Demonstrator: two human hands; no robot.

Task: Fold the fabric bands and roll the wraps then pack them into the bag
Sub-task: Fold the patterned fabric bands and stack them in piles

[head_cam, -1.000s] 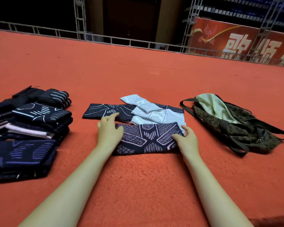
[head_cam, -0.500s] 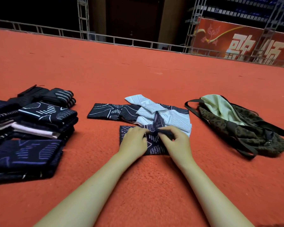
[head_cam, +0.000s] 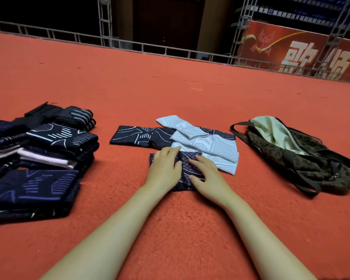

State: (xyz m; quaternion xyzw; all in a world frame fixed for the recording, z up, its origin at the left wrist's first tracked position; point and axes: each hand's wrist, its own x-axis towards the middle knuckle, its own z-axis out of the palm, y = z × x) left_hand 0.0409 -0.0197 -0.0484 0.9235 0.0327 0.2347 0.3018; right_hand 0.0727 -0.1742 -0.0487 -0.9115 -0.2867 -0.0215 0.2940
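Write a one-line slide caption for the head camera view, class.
Left hand and right hand press a folded dark patterned band flat on the red carpet.

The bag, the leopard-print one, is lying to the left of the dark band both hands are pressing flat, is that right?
Not quite. The head view shows the bag lying to the right of the dark band, not the left. The left hand and right hand do press it flat.

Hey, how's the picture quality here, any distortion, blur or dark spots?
Head view: wide-angle bend curves the railing and stretches the forearms; the carpet is evenly lit with soft shadows; the background beyond the railing is very dark; both hands, left hand and right hand, and the dark band look sharp.
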